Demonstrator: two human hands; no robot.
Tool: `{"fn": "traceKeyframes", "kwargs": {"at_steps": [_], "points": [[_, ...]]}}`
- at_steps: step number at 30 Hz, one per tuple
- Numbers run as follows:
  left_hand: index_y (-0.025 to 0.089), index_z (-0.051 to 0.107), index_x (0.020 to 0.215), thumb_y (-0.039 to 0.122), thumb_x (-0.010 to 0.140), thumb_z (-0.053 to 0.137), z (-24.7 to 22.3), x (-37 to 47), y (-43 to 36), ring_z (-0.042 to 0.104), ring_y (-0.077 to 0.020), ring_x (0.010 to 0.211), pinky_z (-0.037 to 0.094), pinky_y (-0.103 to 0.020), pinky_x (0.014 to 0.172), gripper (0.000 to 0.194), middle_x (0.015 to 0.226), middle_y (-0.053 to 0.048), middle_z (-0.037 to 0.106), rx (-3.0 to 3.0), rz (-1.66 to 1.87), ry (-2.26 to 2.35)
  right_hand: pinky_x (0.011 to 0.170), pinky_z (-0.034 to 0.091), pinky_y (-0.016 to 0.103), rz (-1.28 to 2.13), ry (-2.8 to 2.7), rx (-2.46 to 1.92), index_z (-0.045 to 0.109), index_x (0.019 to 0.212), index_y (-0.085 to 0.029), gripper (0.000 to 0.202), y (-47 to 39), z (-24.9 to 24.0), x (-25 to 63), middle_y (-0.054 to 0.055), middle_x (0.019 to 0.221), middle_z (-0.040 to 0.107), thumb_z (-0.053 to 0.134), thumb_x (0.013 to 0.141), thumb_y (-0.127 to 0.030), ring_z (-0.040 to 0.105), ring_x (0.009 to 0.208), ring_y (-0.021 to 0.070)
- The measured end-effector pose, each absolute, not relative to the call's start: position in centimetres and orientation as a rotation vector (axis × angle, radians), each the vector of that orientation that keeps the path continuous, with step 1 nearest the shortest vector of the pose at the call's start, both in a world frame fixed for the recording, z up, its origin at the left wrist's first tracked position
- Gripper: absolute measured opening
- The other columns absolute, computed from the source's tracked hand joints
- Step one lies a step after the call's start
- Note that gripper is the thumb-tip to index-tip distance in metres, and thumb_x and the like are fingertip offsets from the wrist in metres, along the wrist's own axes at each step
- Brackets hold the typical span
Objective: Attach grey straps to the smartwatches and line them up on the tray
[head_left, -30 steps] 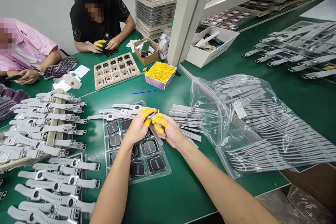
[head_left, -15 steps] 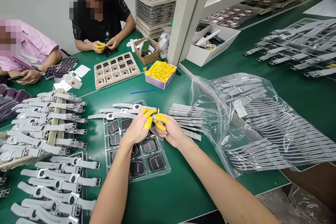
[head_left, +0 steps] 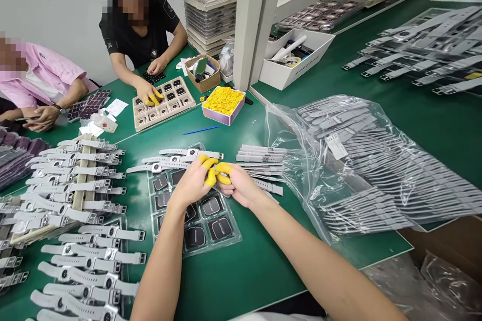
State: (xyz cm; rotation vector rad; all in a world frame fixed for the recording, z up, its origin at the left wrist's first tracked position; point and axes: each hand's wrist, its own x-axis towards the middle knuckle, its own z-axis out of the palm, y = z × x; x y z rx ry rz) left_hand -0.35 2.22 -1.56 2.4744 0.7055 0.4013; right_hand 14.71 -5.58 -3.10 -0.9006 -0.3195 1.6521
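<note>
With yellow cots on its fingertips, my left hand (head_left: 196, 180) pinches a small grey and silver piece that the fingers mostly hide. My right hand (head_left: 239, 183), also in yellow finger cots, meets it from the other side and grips a grey watch strap, most of which is covered. Both hands are above a clear plastic tray (head_left: 232, 215) of square, dark-faced watches (head_left: 219, 228). Across the tray's far end lie a few watches (head_left: 175, 159) with grey straps fitted. Loose grey straps (head_left: 259, 158) are just right of my right hand.
A clear bag (head_left: 376, 160) of grey straps covers the right side. Strapped watches (head_left: 94, 188) fill racks at left. Beyond are a blue stick (head_left: 201, 130), a box of yellow finger cots (head_left: 223, 103), a beige tray (head_left: 163, 110), a white post (head_left: 250, 25) and two co-workers.
My hands stay together at the same piece, while the whole view has shifted slightly. The co-worker in black has moved a yellow-tipped hand from the chest onto the beige tray.
</note>
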Motion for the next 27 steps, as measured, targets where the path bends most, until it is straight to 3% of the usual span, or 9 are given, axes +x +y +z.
{"fn": "traceKeyframes", "kwargs": {"at_steps": [4, 8, 11, 14, 18, 21, 24, 27], "points": [[0.018, 0.066, 0.128, 0.023, 0.103, 0.039, -1.5, -0.5, 2.6, 0.063, -0.0266, 0.116, 0.051, -0.046, 0.107, 0.038, 0.122, -0.013, 0.068, 2.378, 0.358, 0.715, 0.038, 0.013, 0.019, 1.682, -0.342, -0.920, 0.048, 0.070, -0.022, 0.025, -5.6, -3.1, 14.6, -0.011, 0.049, 0.037, 0.072, 0.069, -0.029, 0.021, 0.039, 0.0040], [0.020, 0.066, 0.132, 0.032, 0.106, 0.041, -1.0, -0.5, 2.7, 0.062, -0.0259, 0.125, 0.047, -0.045, 0.113, 0.038, 0.134, -0.013, 0.067, 2.209, 0.443, 0.680, 0.041, 0.016, 0.020, 1.660, -0.397, -0.903, 0.050, 0.076, -0.022, 0.028, -5.5, -2.8, 14.6, -0.010, 0.051, 0.040, 0.074, 0.073, -0.038, 0.024, 0.041, 0.0056], [0.021, 0.059, 0.144, 0.035, 0.103, 0.052, 0.2, -1.3, 2.8, 0.062, -0.0268, 0.129, 0.047, -0.046, 0.115, 0.043, 0.142, -0.014, 0.064, 2.216, 0.460, 0.698, 0.045, 0.025, 0.023, 1.514, -0.607, -0.983, 0.055, 0.086, -0.022, 0.033, -5.6, -2.4, 15.0, -0.008, 0.056, 0.047, 0.071, 0.080, -0.050, 0.033, 0.044, 0.0090], [0.021, 0.055, 0.148, 0.032, 0.102, 0.052, 2.0, -3.4, 3.5, 0.067, -0.0265, 0.121, 0.052, -0.044, 0.108, 0.047, 0.138, -0.014, 0.069, 2.333, 0.432, 0.827, 0.054, 0.032, 0.027, 1.266, -1.081, -1.255, 0.062, 0.094, -0.021, 0.027, -5.8, -1.8, 16.0, -0.003, 0.067, 0.058, 0.065, 0.090, -0.047, 0.045, 0.056, 0.0135], [0.021, 0.073, 0.122, 0.029, 0.098, 0.054, 4.2, -7.1, 5.1, 0.073, -0.0269, 0.099, 0.058, -0.040, 0.092, 0.032, 0.115, -0.010, 0.079, 2.518, 0.269, 1.089, 0.059, 0.028, 0.030, 1.088, -1.617, -1.590, 0.068, 0.096, -0.020, 0.016, -6.3, -0.8, 17.3, 0.002, 0.075, 0.065, 0.055, 0.098, -0.029, 0.051, 0.062, 0.0170], [0.021, 0.078, 0.105, 0.030, 0.096, 0.053, 4.7, -9.2, 5.9, 0.073, -0.0266, 0.099, 0.057, -0.038, 0.091, 0.027, 0.109, -0.009, 0.080, 2.552, 0.138, 1.065, 0.060, 0.029, 0.031, 0.946, -1.747, -1.717, 0.070, 0.101, -0.020, 0.023, -6.3, -0.4, 18.0, 0.005, 0.082, 0.070, 0.051, 0.103, -0.032, 0.057, 0.067, 0.0203], [0.020, 0.078, 0.101, 0.036, 0.096, 0.054, 4.4, -10.2, 6.5, 0.073, -0.0252, 0.098, 0.057, -0.036, 0.091, 0.029, 0.106, -0.009, 0.080, 2.449, -0.019, 1.050, 0.072, 0.038, 0.034, 0.595, -1.651, -1.853, 0.069, 0.115, -0.016, 0.034, -5.9, -1.0, 19.1, 0.013, 0.103, 0.073, 0.045, 0.106, -0.040, 0.063, 0.093, 0.0280], [0.019, 0.075, 0.098, 0.038, 0.093, 0.055, 3.4, -10.5, 7.1, 0.073, -0.0250, 0.093, 0.057, -0.036, 0.089, 0.028, 0.102, -0.008, 0.080, 2.335, -0.168, 1.158, 0.086, 0.041, 0.041, 0.239, -1.486, -2.048, 0.064, 0.127, -0.007, 0.039, -5.5, -2.5, 20.6, 0.022, 0.122, 0.068, 0.047, 0.104, -0.033, 0.055, 0.115, 0.0355]]}}
